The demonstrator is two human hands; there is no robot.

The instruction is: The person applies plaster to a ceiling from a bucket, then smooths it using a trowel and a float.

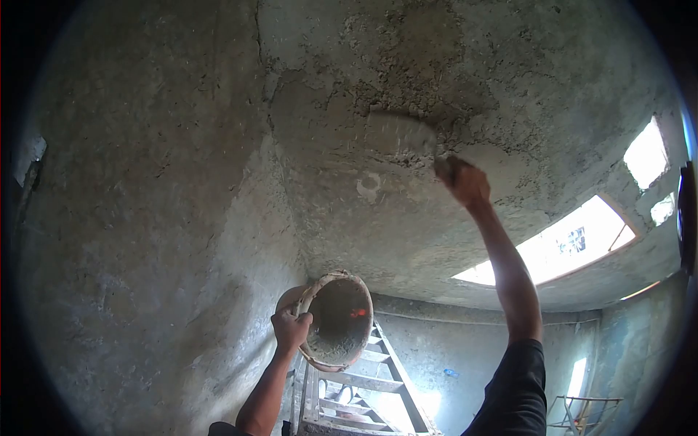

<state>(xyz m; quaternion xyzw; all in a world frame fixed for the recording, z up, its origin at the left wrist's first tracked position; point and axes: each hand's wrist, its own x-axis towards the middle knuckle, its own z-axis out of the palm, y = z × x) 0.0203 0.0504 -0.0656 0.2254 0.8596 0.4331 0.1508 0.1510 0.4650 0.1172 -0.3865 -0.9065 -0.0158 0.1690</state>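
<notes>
Single view, worn on the person's head, facing the rough plastered surface. Wide, round field; corners dark, lines bowed. Left hand and right hand near, forearms entering from below. Bucket near; ladder beyond it, low in frame. Bright opening off right, farther away.

Trowel: blade blurred; handle largely hidden within the right hand, also blurred. Bucket: outer base out of sight behind its mouth; depth of contents cannot be told. Ladder: upper part covered by the bucket, foot cut off by the lower edge. Right sleeve: cut off below. Blue object, far wall: too small to identify.
</notes>
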